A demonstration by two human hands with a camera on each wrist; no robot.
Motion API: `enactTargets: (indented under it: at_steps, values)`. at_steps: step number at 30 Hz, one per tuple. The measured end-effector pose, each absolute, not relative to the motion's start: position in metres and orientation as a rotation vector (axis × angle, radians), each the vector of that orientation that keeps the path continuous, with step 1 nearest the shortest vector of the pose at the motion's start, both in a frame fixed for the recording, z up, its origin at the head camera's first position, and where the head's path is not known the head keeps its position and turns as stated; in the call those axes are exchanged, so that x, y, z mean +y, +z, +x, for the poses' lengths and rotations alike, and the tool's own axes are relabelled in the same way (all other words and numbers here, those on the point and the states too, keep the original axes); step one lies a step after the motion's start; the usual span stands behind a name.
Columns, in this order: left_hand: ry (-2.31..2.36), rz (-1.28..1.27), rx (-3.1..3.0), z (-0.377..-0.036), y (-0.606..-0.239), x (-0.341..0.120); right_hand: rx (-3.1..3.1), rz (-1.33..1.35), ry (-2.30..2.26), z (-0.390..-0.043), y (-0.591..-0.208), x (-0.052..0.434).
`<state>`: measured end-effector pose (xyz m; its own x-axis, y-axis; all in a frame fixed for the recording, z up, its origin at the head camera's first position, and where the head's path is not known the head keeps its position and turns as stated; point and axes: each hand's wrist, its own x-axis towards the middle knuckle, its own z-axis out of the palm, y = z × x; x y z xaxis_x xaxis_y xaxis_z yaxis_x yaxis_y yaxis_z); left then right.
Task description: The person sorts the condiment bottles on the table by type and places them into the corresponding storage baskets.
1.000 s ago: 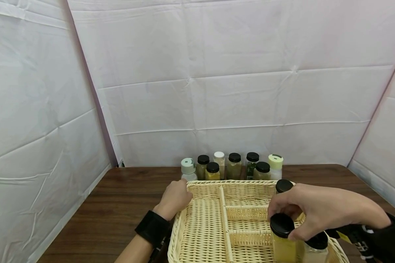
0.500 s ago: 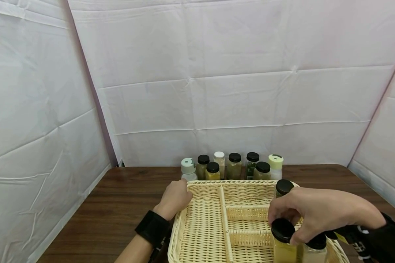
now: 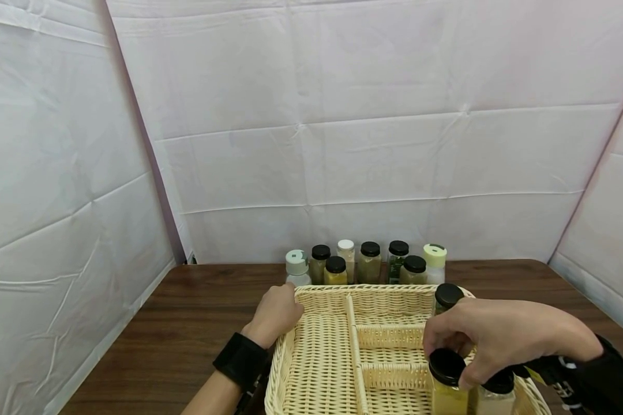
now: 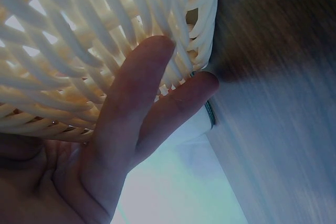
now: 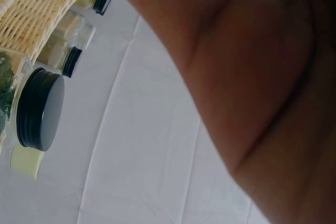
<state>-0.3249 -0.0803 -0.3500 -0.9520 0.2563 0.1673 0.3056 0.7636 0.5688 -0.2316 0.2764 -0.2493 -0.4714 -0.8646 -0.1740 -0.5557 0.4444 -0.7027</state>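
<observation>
At lower right of the frame, the right hand (image 3: 503,337) pinched the upright black-lidded yellow jar (image 3: 447,380) from above; the left hand (image 3: 276,314), fingers relaxed, steadied the cream wicker basket (image 3: 316,357) at lower centre

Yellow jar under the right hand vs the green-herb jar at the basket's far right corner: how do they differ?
The yellow jar holds yellow powder; the green-herb jar holds dark green flakes. The right hand grips the yellow jar by its lid, while the green-herb jar stands untouched behind that hand. The yellow jar sits in the near right part of the basket, the green-herb jar at the far right corner. Both are upright, clear, with black lids.
</observation>
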Motion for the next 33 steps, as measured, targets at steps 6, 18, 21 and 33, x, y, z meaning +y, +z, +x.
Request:
enactTargets:
  at_steps: [6,18,21,33]
  values:
    - [-0.951,-0.465,-2.871,-0.325,-0.350,-0.081,2.202,-1.154,-0.777,-0.232,-0.249,0.277]
    - [-0.965,-0.464,-2.881,-0.325,-0.350,-0.081,2.213,-1.125,-0.787,-0.232,-0.249,0.282]
    - [-0.967,-0.467,-2.882,-0.325,-0.349,-0.080,2.219,-1.130,-0.783,-0.231,-0.249,0.284]
    - [-0.986,-0.535,-2.807,-0.324,-0.353,-0.083,2.204,-1.168,-0.798,-0.231,-0.247,0.287]
